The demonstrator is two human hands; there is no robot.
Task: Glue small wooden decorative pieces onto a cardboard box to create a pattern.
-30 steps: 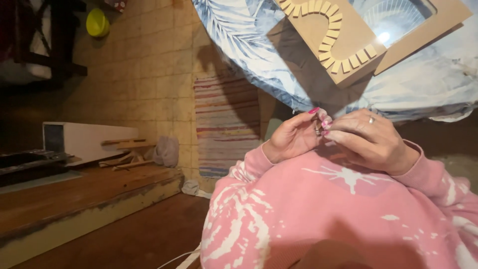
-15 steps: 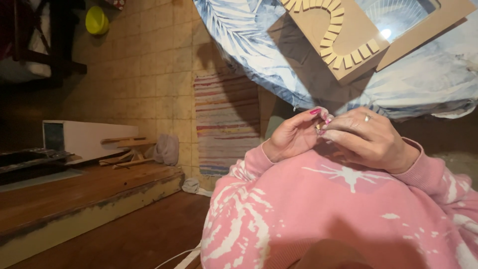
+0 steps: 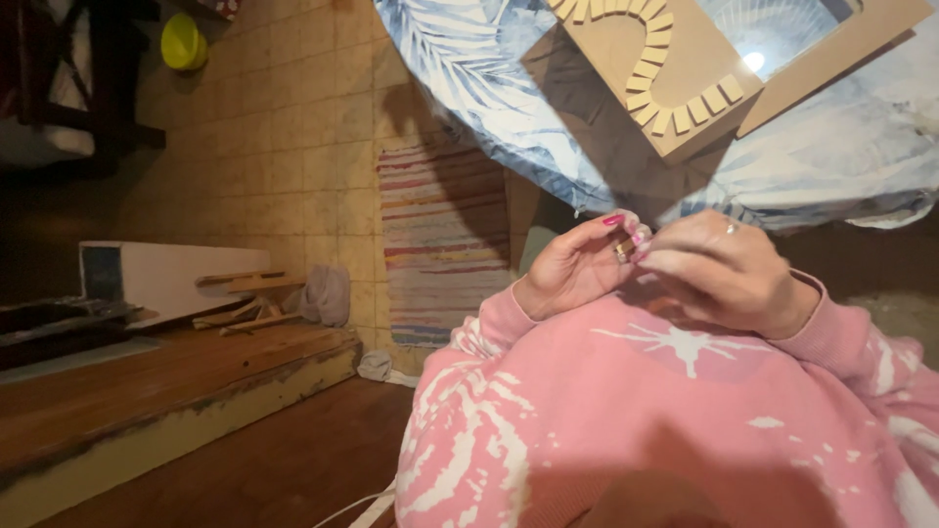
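Two hands meet close to a pink sweatshirt (image 3: 685, 411). The left hand (image 3: 577, 269) and right hand (image 3: 729, 274) pinch a small piece (image 3: 622, 250) between closed fingers. Above lies a cardboard board (image 3: 675, 68) on blue cloth (image 3: 489, 78).

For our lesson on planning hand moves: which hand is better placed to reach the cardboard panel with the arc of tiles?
Probably the right hand: the cardboard panel lies more directly beyond it, while the left hand seems busy pinching a small piece.
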